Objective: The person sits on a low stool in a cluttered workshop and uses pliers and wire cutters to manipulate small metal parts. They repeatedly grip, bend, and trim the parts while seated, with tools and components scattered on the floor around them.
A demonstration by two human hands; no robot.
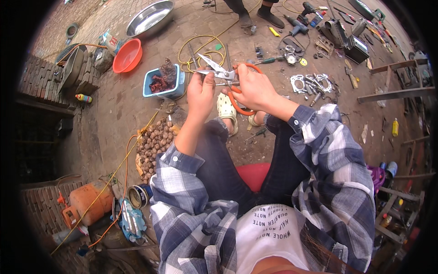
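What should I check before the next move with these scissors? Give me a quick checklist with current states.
1. Right hand gripping the scissors by the orange handles: ok.
2. Blades closed: not ok, they stand open.
3. Left hand away from the cutting edges: not ok, its fingers are right at the nearer blade.
4. Left fingertips free of any small item: cannot tell at this size and angle.
5. Blue tub upright, with the dark red pieces in it: ok.
6. Other person's shoes apart from the scissors: ok, farther off on the ground.
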